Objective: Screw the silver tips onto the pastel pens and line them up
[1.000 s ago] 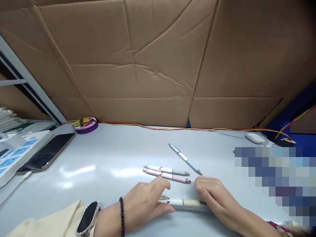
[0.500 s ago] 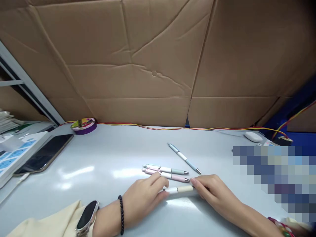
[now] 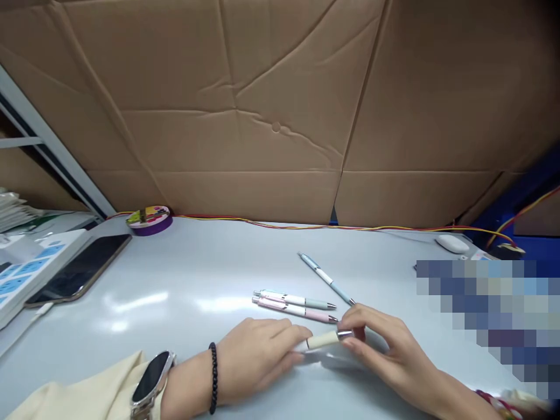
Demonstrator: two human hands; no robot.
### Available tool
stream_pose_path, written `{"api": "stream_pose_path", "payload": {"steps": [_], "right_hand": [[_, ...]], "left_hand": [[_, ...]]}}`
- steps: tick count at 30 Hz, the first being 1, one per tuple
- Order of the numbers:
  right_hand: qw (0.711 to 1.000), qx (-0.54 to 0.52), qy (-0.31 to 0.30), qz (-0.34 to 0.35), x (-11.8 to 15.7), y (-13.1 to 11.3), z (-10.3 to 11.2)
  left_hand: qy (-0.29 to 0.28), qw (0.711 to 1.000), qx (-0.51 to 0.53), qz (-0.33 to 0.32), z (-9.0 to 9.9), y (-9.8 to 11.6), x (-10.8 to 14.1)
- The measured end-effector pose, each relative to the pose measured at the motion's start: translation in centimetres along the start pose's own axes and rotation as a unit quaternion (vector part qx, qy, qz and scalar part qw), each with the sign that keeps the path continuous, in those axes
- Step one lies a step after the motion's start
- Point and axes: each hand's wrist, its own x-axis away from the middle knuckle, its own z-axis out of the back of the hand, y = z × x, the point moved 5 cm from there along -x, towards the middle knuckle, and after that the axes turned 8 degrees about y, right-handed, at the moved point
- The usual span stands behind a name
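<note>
A cream-and-white pen (image 3: 324,340) with a silver tip is held just above the table at the front. My left hand (image 3: 266,356) is closed around its white rear part, which the fingers mostly hide. The thumb and fingers of my right hand (image 3: 389,344) are closed about the silver tip. Behind them lie a pink-and-white pen (image 3: 301,311) and a green-and-white pen (image 3: 300,300), side by side and nearly parallel. Farther back, a blue-and-white pen (image 3: 324,276) lies slanted, its tip close to my right fingers.
On the left are a dark phone (image 3: 83,268), a white cable (image 3: 26,328) and a white power strip (image 3: 32,265). A purple tape roll (image 3: 151,221) stands by the cardboard wall (image 3: 245,140). Thin wires (image 3: 280,225) run along the back edge. A white mouse (image 3: 452,244) is at the back right.
The cream pen has tilted, its silver tip now showing and raised a little. My left hand has moved toward the front, off the pink pen's rear. My right fingers have shifted around the tip.
</note>
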Motion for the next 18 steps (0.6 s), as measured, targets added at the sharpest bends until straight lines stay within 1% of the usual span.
{"api": "stream_pose_path", "payload": {"steps": [3, 6, 9, 14, 18], "right_hand": [[1.000, -0.008, -0.008, -0.001, -0.10, 0.06, -0.05], [0.999, -0.014, -0.038, -0.027, 0.01, 0.31, -0.38], [0.998, 0.007, -0.038, -0.049, 0.03, 0.49, -0.47], [1.000, 0.012, -0.006, -0.002, -0.10, 0.05, -0.09], [0.999, -0.005, 0.027, 0.026, 0.02, -0.01, 0.30]], "left_hand": [[0.023, 0.999, 0.018, 0.013, 0.14, -0.05, 0.07], [0.014, 1.000, 0.008, 0.015, 0.21, 0.20, -0.03], [0.009, 1.000, -0.008, 0.006, 0.20, 0.41, -0.16], [0.041, 0.999, -0.016, -0.001, 0.43, 0.17, -0.20], [0.067, 0.998, 0.005, 0.001, 0.98, -0.03, -0.28]]}}
